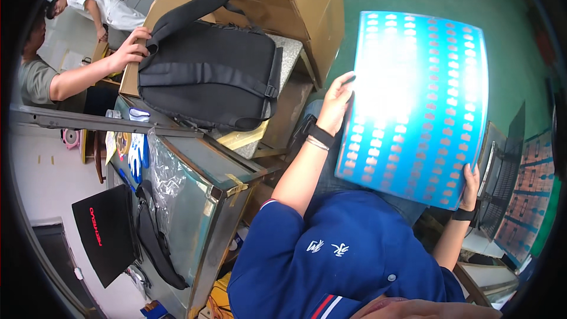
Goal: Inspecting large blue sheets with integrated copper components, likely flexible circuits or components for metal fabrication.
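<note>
A large, glossy blue sheet [442, 82] with rows of small brownish shapes is held up in front of me, tilted. Strong glare whitens its upper left part. My left hand [335, 103] grips its left edge, thumb and fingers at the rim. Near the lower right corner, my right hand [471, 186] is closed on the opposite edge. Both wrists carry black bands. The fingers behind the sheet are hidden.
A black backpack [207, 71] lies left of the sheet, touched by another person's hand [131, 51]. Behind it stands an open cardboard box [322, 18]. A glass-topped cabinet [183, 201] holds gloves [137, 153], clear plastic and a black laptop [106, 233]. Printed panels [525, 192] stand at right.
</note>
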Demonstrator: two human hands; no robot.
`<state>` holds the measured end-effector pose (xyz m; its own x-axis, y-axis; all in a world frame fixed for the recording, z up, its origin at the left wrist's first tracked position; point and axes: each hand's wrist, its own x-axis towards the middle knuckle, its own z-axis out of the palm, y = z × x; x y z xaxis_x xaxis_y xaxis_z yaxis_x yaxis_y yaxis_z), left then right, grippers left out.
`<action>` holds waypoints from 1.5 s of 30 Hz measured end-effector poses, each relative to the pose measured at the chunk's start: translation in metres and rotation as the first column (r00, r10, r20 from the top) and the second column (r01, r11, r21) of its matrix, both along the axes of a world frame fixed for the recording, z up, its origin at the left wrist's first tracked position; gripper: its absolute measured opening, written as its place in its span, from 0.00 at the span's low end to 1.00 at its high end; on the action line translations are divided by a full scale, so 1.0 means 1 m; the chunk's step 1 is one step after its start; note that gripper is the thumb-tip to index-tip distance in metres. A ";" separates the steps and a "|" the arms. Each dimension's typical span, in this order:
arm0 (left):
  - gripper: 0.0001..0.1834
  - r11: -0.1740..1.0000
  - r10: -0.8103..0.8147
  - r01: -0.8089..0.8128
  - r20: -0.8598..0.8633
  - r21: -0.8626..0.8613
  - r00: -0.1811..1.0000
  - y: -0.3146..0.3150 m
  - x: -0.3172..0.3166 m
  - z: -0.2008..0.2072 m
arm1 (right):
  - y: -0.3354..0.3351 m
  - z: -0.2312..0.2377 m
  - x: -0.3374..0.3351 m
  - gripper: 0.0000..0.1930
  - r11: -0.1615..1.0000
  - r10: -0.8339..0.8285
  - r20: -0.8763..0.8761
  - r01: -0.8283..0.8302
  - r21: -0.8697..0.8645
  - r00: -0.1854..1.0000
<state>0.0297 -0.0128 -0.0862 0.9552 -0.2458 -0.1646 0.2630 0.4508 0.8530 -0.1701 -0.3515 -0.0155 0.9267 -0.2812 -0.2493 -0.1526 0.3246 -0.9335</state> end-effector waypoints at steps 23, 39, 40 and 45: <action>0.11 0.887 0.184 -0.193 0.062 0.418 0.981 0.037 -0.029 -0.106 | 0.113 -0.120 0.155 0.18 0.719 -0.202 0.130 0.237 -0.654 0.971; 0.10 0.882 0.211 -0.204 0.030 0.424 0.977 0.037 -0.025 -0.105 | 0.112 -0.143 0.203 0.19 0.591 -0.126 0.011 0.084 -0.802 0.992; 0.11 0.881 0.213 -0.207 0.035 0.425 0.976 0.037 -0.024 -0.106 | 0.113 -0.143 0.206 0.19 0.593 -0.125 0.001 0.076 -0.801 0.992; 0.11 0.871 0.223 -0.217 0.039 0.440 0.974 0.037 -0.025 -0.108 | 0.123 -0.149 0.213 0.20 0.538 -0.123 0.021 0.084 -0.839 0.992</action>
